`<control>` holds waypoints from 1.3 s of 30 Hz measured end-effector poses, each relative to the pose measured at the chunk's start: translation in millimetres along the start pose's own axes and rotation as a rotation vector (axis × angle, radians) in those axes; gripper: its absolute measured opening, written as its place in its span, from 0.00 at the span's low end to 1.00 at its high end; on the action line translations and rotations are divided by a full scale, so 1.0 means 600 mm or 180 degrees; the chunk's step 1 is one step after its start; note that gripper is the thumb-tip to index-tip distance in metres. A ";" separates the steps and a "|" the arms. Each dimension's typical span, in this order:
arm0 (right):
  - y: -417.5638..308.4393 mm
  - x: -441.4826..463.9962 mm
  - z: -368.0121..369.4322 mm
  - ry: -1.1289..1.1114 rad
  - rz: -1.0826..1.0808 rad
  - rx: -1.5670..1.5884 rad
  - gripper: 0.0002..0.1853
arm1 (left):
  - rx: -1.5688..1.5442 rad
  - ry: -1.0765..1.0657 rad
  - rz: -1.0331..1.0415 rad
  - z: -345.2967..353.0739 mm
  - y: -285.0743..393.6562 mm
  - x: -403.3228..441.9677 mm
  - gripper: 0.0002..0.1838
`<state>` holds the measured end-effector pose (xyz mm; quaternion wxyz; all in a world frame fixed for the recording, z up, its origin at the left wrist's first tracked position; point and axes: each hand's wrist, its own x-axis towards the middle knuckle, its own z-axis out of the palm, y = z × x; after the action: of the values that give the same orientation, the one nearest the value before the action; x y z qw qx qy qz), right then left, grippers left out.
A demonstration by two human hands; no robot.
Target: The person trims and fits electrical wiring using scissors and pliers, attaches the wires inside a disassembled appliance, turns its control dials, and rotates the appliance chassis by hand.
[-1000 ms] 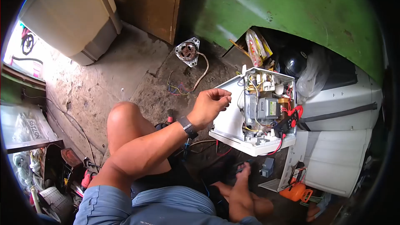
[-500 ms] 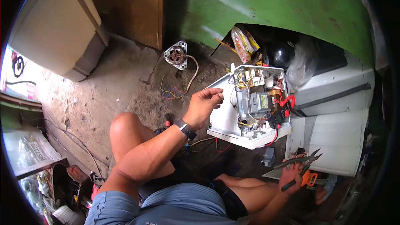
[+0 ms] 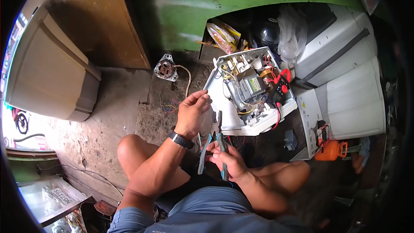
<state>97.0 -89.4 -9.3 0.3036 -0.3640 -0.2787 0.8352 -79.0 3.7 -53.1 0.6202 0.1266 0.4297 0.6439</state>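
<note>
My right hand (image 3: 230, 162) holds a pair of pliers (image 3: 222, 146) with blue-and-dark handles. Its handles and jaws are spread apart, the jaws pointing up toward the opened white appliance (image 3: 222, 108). My left hand (image 3: 194, 114), with a dark watch on the wrist, is raised at the appliance's left edge. Thumb and fingers are pinched together there; whatever they hold, if anything, is too small to make out. Inside the appliance's casing show wires and a grey metal part (image 3: 250, 87) with a label. A red-and-black clamp meter (image 3: 281, 89) rests on its right side.
A round motor (image 3: 165, 68) with a cable lies on the floor behind my left hand. To the right are a small grey block (image 3: 290, 140), an orange container (image 3: 328, 150) and large white panels (image 3: 351, 99). A big pale bin-like object (image 3: 49, 67) stands at left.
My right hand has brought the pliers from the far right to the middle, beside my left hand. My left hand stays pinched. The whole view has shifted.
</note>
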 end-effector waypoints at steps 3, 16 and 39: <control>-0.007 0.006 -0.003 -0.0105 0.0045 0.0357 0.06 | 0.0032 0.0071 0.0122 -0.012 -0.002 0.007 0.12; 0.015 0.003 -0.013 0.0315 -0.0373 -0.1742 0.16 | 0.0021 0.0053 0.0139 -0.002 -0.018 -0.013 0.12; 0.022 0.037 -0.010 0.0670 -0.0945 -0.2212 0.12 | -0.0037 -0.0287 0.0327 0.005 -0.016 -0.024 0.09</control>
<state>85.4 -81.0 -31.4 0.3066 -0.4845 -0.5619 0.5962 -67.4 -9.7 -52.8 0.6058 0.1738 0.3906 0.6710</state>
